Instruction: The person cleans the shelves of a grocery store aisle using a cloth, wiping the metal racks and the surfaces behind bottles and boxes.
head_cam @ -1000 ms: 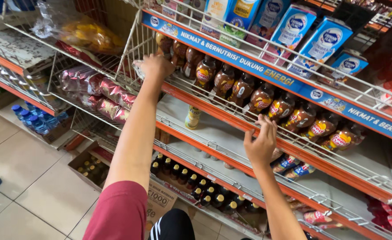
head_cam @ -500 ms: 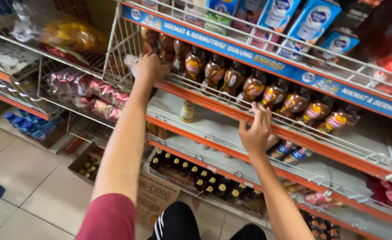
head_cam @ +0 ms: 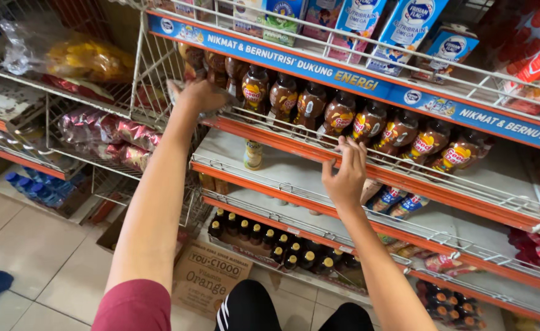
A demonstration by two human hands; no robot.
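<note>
The left hand (head_cam: pixel 201 95) is stretched up to the wire rail (head_cam: pixel 270 119) at the front of the orange shelf (head_cam: pixel 294 144), its fingers curled over a pale cloth (head_cam: pixel 178 92) pressed against the rail's left end; how tightly it grips cannot be told. The right hand (head_cam: pixel 345 178) is lower and to the right, well apart from the left, its fingers spread and hooked over the same rail, holding nothing else. Just behind and above both hands stands a row of brown drink bottles (head_cam: pixel 338 113) with yellow and red labels, running from the left hand past the right. Above the bottles, drink cartons (head_cam: pixel 405 18) sit behind a blue strip. Below the right hand a lone small bottle (head_cam: pixel 253 154) stands on the next shelf, and under that a tray of dark, capped bottles (head_cam: pixel 276 242). Left of the left hand, wire baskets hold bagged snacks (head_cam: pixel 107 132). A cardboard box (head_cam: pixel 212 276) lies on the tiled floor (head_cam: pixel 31 245) beneath the arms.
</note>
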